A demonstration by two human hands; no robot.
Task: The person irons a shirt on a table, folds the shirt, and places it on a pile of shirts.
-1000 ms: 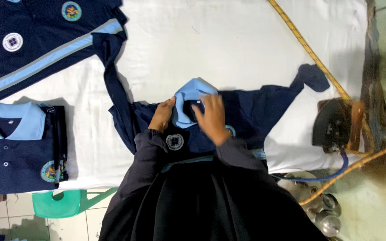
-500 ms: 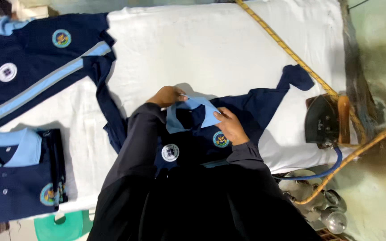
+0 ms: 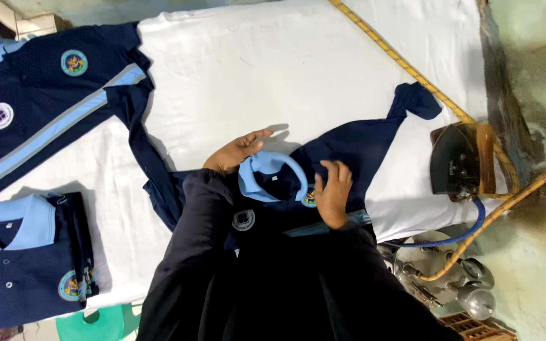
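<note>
A navy polo shirt (image 3: 355, 148) with a light blue collar (image 3: 266, 173) lies spread on the white padded table (image 3: 273, 69) right in front of me. My left hand (image 3: 235, 151) rests at the far edge of the collar, fingers stretched out. Flat on the shirt's chest, beside a round badge, lies my right hand (image 3: 333, 192) with its fingers apart. My dark sleeves cover the shirt's near part. One sleeve of the shirt (image 3: 415, 101) reaches toward the far right.
Another navy shirt (image 3: 52, 101) with a light blue stripe lies spread at the far left. A folded stack of the same shirts (image 3: 26, 259) sits near left. A dark iron (image 3: 453, 161) with a blue hose stands at right, beside a yellow tape (image 3: 406, 63).
The view has shifted, and the shirt now lies more to the right. My left hand has opened out past the collar, and my right hand has slid down onto the chest.
</note>
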